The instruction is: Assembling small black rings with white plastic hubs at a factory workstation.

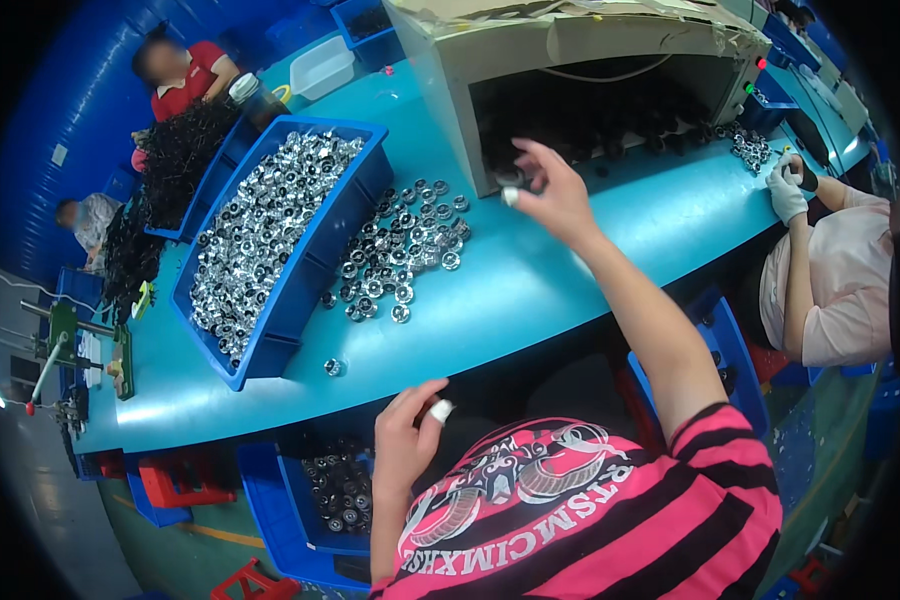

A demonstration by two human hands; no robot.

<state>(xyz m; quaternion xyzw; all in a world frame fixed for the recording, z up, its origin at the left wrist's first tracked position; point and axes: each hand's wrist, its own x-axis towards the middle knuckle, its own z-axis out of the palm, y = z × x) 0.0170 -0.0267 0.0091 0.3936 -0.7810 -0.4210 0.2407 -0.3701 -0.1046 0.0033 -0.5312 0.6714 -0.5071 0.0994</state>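
Note:
My right hand (553,197) reaches over the table at the front opening of a cream box-shaped housing (457,110), its fingers apart and nothing visible in them. White wrapping covers the thumb tip. Inside the dark opening lie many dark round parts (610,125). My left hand (407,432) is just off the table's near edge, fingers bent but apart from the thumb, which also has a white wrap. Nothing shows in it. A single shiny silver round part (334,367) lies near that edge. Beyond it spreads a loose pile of similar silver parts (400,245).
A blue bin (270,345) full of silver parts stands on the turquoise table (510,290). Below the edge, another blue bin (270,500) holds dark round parts. A gloved co-worker (830,270) handles small parts at right. A green hand press (65,345) stands at far left.

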